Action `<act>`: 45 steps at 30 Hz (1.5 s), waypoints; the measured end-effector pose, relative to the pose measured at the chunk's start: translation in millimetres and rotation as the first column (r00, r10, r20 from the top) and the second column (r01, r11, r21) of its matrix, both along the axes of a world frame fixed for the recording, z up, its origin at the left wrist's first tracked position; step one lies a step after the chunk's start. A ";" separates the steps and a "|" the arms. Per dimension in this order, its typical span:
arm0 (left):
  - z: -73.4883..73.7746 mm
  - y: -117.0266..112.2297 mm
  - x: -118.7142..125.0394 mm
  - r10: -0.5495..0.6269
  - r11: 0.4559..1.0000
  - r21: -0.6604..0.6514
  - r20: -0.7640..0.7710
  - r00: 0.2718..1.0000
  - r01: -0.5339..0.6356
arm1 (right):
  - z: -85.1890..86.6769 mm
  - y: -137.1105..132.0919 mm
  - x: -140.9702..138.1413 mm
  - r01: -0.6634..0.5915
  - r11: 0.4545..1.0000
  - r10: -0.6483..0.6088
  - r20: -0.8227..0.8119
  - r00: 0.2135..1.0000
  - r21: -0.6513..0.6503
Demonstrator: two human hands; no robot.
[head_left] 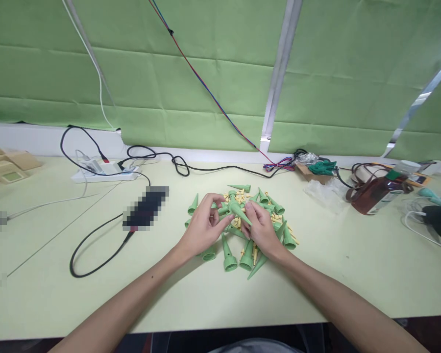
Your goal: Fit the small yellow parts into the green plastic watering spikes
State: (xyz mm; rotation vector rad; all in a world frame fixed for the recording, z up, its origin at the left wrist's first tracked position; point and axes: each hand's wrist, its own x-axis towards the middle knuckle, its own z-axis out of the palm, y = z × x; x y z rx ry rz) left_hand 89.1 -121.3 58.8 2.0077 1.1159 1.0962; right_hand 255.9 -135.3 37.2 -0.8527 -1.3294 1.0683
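Note:
Both of my hands are over a pile of green plastic spikes and small yellow pieces. One hollow green spike (238,213) is raised between them, its wide end toward the upper left and its point toward the lower right. My right hand (262,229) is closed at this spike, with a bit of yellow showing by the thumb tip. My left hand (204,223) has its fingers loosely curved and apart, the thumb tip close to the spike's wide end. Other green spikes (229,256) lie around, and small yellow pieces (255,255) are scattered among them.
A blurred-out dark device (146,208) with a black cable lies to the left, before a white power strip (106,171). Rightward are a brown bottle (377,193), clear plastic wrap (327,193) and a cardboard box (310,174). Green sheeting (213,73) covers the back.

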 end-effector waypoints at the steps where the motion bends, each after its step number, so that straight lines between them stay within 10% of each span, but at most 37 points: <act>1: -0.1 1.2 0.1 0.012 0.999 -0.030 0.022 1.000 -0.012 | 0.2 0.2 0.0 0.010 1.000 -0.010 -0.001 1.000 0.004; 13: -0.5 7.2 -3.4 -0.253 0.866 -0.401 0.167 0.953 0.300 | -8.3 3.7 1.1 -0.056 0.997 0.057 -0.020 0.998 0.043; 45: 9.9 -1.0 -1.2 -0.231 0.971 0.019 -0.181 0.956 0.238 | -6.2 2.9 0.8 -0.080 0.995 0.079 -0.019 0.997 -0.059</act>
